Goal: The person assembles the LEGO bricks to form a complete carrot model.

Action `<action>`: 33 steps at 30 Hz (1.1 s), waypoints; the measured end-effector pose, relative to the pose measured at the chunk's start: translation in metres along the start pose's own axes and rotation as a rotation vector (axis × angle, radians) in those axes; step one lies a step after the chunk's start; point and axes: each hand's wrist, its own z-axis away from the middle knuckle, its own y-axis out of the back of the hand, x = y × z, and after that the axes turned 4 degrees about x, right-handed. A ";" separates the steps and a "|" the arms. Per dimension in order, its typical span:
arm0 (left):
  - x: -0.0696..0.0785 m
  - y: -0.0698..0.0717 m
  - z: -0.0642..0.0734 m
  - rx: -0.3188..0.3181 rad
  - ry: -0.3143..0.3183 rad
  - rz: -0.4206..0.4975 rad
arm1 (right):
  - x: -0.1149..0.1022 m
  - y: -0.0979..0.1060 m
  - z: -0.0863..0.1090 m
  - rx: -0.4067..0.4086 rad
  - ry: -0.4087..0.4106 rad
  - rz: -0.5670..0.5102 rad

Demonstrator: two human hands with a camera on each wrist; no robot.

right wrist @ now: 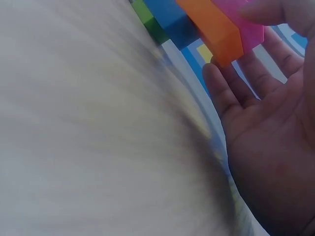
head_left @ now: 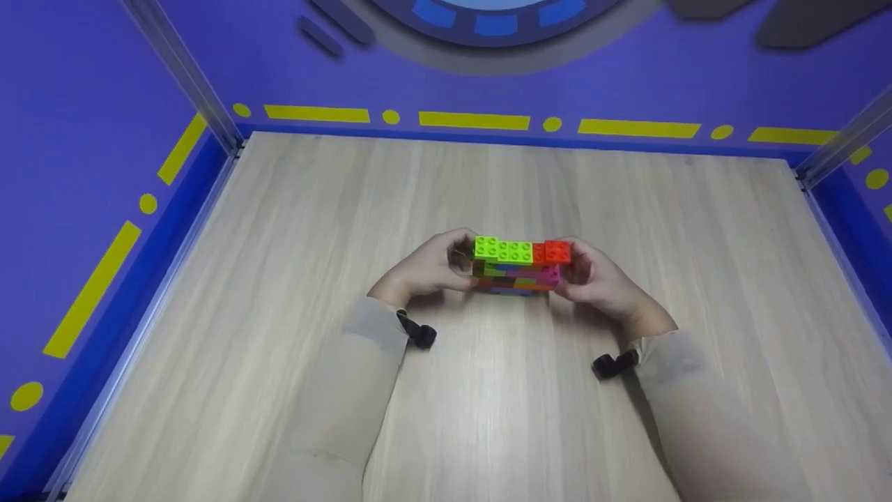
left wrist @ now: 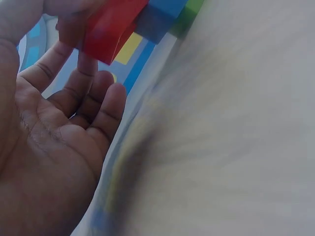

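Between both hands stands a structure of stacked toy building bricks (head_left: 514,252) in several colours, with lime green and red bricks along its top. My left hand (head_left: 433,266) grips its left end, thumb on the near side and fingers behind. In the left wrist view a red brick (left wrist: 110,32) lies under that hand's thumb, beside a blue brick (left wrist: 160,19). The right end is held by my right hand (head_left: 603,279). In the right wrist view its thumb presses a pink brick (right wrist: 241,19) above an orange brick (right wrist: 216,37). The structure's far side is hidden.
The structure is over a light wood-grain table (head_left: 488,404). Blue panels with yellow marks (head_left: 474,120) enclose the back and sides, joined by metal corner posts (head_left: 185,70). A black wrist camera (head_left: 421,336) sits at the left cuff, another wrist camera (head_left: 606,366) at the right.
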 end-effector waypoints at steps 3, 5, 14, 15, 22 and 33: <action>-0.002 0.002 0.000 0.012 -0.010 0.015 | 0.002 -0.001 0.000 0.021 0.003 0.040; -0.002 0.002 0.001 0.023 -0.017 0.025 | 0.003 -0.001 0.000 0.031 -0.003 0.050; -0.004 0.003 0.000 0.069 -0.039 0.021 | 0.004 -0.001 -0.002 0.066 0.048 0.078; -0.004 0.003 0.000 0.077 -0.042 0.020 | 0.005 -0.001 -0.003 0.077 0.054 0.084; -0.005 -0.001 -0.003 0.154 -0.062 0.032 | 0.002 -0.001 -0.004 0.188 0.046 0.114; 0.001 -0.012 -0.008 0.340 -0.099 0.179 | -0.001 -0.011 -0.008 0.408 -0.009 -0.074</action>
